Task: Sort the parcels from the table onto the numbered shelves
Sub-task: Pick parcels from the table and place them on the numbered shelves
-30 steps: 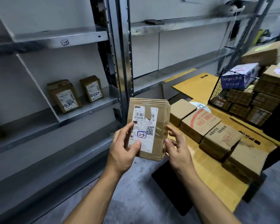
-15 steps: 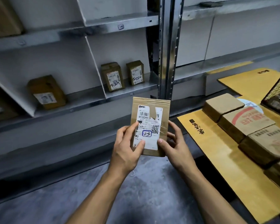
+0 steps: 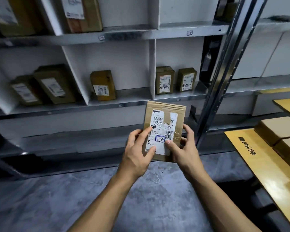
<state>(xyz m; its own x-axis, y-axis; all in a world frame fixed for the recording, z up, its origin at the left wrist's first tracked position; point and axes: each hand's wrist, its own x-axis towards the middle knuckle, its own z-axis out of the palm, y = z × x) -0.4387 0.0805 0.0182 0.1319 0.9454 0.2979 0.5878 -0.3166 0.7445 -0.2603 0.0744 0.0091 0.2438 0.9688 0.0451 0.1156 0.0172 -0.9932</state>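
Note:
A flat brown cardboard parcel [image 3: 166, 111] with a white shipping label, marked "23" in a blue box, is held upright in front of the shelving. My left hand [image 3: 137, 151] grips its lower left edge, thumb on the label. My right hand [image 3: 184, 149] grips its lower right edge, thumb beside the "23". Behind it, the middle shelf [image 3: 107, 106] is split by white dividers into compartments holding parcels: two small ones [image 3: 164, 80] at the right, one [image 3: 103, 85] in the middle, two [image 3: 54, 84] at the left.
An upper shelf [image 3: 132, 35] holds larger parcels [image 3: 84, 13] at the top left. A grey steel upright [image 3: 224, 67] stands right of the parcel. At the right, the table [image 3: 258, 158] with yellow cardboard carries more boxes [image 3: 278, 131]. Grey concrete floor lies below.
My view has swung left along the shelving, bringing more left-hand compartments into sight and pushing the table to the right edge. Both hands keep their hold on the parcel.

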